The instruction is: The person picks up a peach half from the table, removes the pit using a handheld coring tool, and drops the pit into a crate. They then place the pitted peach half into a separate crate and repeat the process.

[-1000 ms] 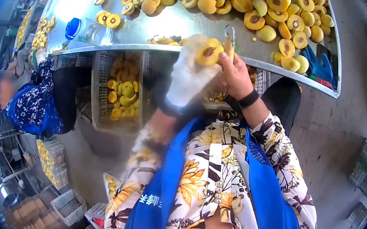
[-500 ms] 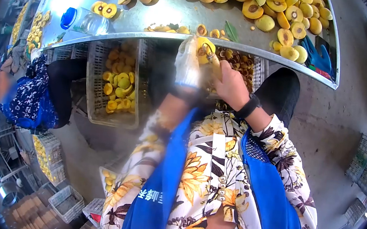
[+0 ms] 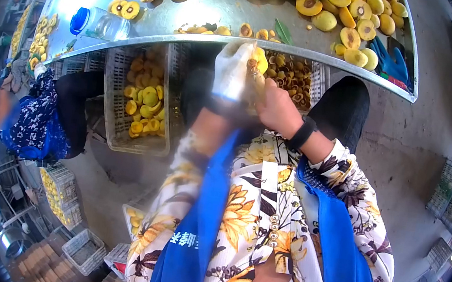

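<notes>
My left hand, in a white glove, is closed around a yellow peach half just below the table's front edge. In my right hand, bare and with a black band at the wrist, is a pitting tool with a light handle. Its metal end meets the cut face of the peach half, where brownish flesh shows. The exact shape of the tip is blurred. Beneath my hands, a crate of brown pits and scraps shows between my knees.
Halved peaches are heaped on the metal table. A blue-capped bottle, a leaf and a blue glove lie there too. A crate with peach halves stands left. Another person sits further left.
My left hand has turned and shifted slightly left, so less of the peach half shows. My right hand has moved a little down and left, with the pitting tool more upright.
</notes>
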Motion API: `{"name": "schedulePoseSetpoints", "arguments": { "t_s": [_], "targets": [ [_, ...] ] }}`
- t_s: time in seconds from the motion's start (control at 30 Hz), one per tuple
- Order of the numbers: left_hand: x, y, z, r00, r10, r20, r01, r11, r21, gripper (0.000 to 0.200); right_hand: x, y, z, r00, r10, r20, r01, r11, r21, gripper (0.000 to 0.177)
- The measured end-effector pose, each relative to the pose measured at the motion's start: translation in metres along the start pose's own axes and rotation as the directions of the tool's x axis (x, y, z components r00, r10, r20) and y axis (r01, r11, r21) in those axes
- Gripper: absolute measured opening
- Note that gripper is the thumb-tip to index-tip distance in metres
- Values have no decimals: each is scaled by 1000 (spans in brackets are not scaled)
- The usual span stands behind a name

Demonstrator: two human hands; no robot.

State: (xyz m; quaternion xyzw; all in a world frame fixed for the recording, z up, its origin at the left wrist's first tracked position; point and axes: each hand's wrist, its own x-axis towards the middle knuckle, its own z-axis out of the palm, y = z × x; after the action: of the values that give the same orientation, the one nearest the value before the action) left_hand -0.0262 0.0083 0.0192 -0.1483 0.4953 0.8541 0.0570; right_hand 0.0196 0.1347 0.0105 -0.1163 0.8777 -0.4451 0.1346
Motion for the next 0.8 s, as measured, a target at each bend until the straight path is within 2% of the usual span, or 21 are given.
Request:
{"name": "schedulePoseSetpoints", "arguments": {
  "t_s": [0.03,0.1,0.13,0.2,0.23,0.27,0.33,0.37,0.4,0.5,0.6,0.7,0.8],
  "targets": [
    [6,1,-5,1000,-22,1,21,999,42,20,1,1,3,1000,-4,-7,4,999,-42,22],
    [21,-5,-29,979,-104,174,134,977,-168,23,4,-6,-7,991,64,117,-83,983,164,24],
    [-3,20,-7,964,-123,234,207,903,-377,14,5,-11,-13,980,85,181,-131,957,260,25],
    [-11,6,1,1000,15,-6,-16,967,-255,16,5,-21,-15,955,163,247,-248,896,368,26],
    [-13,-1,0,988,96,-121,-116,978,-173,17,5,-24,-13,937,199,286,-308,856,415,27],
    [-10,-10,-9,991,45,-130,-73,973,-221,16,3,-22,-10,940,189,285,-298,863,408,26],
    [-6,-10,-11,993,59,-100,-77,979,-187,14,2,-21,-4,944,171,282,-276,878,391,23],
    [-5,-10,-11,994,65,-84,-78,982,-171,13,1,-21,-3,931,197,308,-319,851,418,21],
    [-7,-8,-12,993,-100,-65,73,943,-326,11,-1,-24,-3,916,222,333,-360,821,443,20],
    [-5,-4,-1,986,48,-160,-57,997,-52,14,-3,-30,-9,885,228,406,-437,707,556,15],
    [-1,-6,-4,995,75,-64,-75,997,0,26,-5,-35,-15,855,220,470,-500,593,631,13],
    [1,-8,-7,997,-56,-56,50,993,-110,21,-3,-30,-15,827,186,531,-544,508,668,13],
    [3,-11,-6,994,76,-73,-79,996,-28,20,-3,-17,-10,794,89,601,-575,432,695,14]
  ]
}}
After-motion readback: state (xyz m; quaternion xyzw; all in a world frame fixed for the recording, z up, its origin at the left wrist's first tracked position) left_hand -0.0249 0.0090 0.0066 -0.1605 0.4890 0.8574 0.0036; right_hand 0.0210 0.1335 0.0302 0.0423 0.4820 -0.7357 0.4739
